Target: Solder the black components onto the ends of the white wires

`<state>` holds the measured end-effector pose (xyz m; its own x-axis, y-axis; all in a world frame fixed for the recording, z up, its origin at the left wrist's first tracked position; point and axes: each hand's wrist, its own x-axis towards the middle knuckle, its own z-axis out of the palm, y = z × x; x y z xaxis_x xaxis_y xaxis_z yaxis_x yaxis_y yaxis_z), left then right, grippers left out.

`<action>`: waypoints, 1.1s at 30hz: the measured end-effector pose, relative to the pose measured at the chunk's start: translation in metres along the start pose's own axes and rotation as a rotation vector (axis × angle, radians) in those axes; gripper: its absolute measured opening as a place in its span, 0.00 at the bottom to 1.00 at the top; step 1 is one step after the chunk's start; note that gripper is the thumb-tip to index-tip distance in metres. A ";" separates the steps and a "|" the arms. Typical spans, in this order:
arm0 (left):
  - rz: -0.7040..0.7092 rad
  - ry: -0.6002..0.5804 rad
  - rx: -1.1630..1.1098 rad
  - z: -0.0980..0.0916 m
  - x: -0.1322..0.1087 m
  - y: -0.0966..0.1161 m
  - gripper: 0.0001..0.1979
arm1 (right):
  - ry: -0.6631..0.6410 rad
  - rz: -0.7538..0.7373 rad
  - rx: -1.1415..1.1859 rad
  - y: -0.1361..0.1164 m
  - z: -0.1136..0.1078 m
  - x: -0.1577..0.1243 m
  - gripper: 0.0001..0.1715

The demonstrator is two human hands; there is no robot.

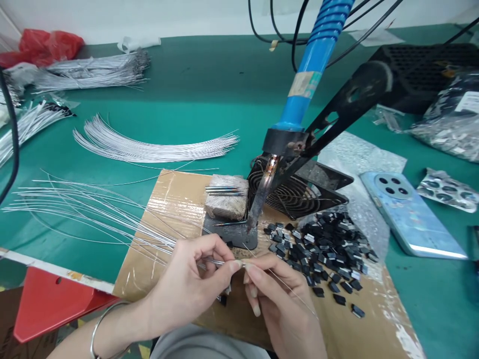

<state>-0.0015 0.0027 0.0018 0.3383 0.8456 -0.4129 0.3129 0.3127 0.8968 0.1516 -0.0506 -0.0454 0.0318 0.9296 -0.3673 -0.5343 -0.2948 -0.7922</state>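
"while both hands are this busy, what could go wrong?"

"well, the left hand [187,281] has its fingers pinched on a bunch of white wires [164,241], and the fingers of the right hand [286,309] pinch close to the ends. if one grip gets loose, i think the ends could slip apart."

"and that loose wire [292,291]?"

"it lies across the right hand. it might snag if that hand turns."

"what is just past the fingers?"

"the blue iron [294,114], with its tip pointing down at a dark plate [235,237]. i can't tell if it's hot, but if it is, reaching too far could burn a finger."

"and the black bits [329,239]?"

"they're in a messy pile, near the right hand. a bump could scatter them."

"is the phone [415,214] safe?"

"i guess so, it's past the pile. farther back, a curved bunch [160,153] lies on the green counter [224,119]. if the long wire tails swing, they could tangle with it."
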 end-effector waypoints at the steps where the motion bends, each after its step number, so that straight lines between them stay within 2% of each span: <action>1: 0.000 -0.004 0.004 0.000 0.000 0.001 0.08 | -0.010 0.007 -0.003 0.000 -0.002 0.001 0.09; 7: -0.022 -0.028 -0.005 -0.002 0.000 0.002 0.08 | -0.042 0.048 -0.037 -0.004 -0.006 0.000 0.09; 21: 0.023 -0.019 -0.018 0.000 0.002 -0.007 0.10 | -0.031 0.037 -0.056 -0.002 -0.007 0.001 0.09; 29: 0.006 -0.061 0.010 -0.003 -0.001 -0.005 0.08 | -0.058 0.079 -0.055 -0.007 -0.008 0.004 0.11; 33: -0.010 -0.066 0.017 -0.004 0.000 -0.002 0.08 | -0.019 0.109 -0.078 -0.011 -0.006 0.003 0.12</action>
<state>-0.0059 0.0042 0.0001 0.3932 0.8118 -0.4317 0.3316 0.3127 0.8901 0.1624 -0.0464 -0.0409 -0.0397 0.8949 -0.4445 -0.4664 -0.4100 -0.7838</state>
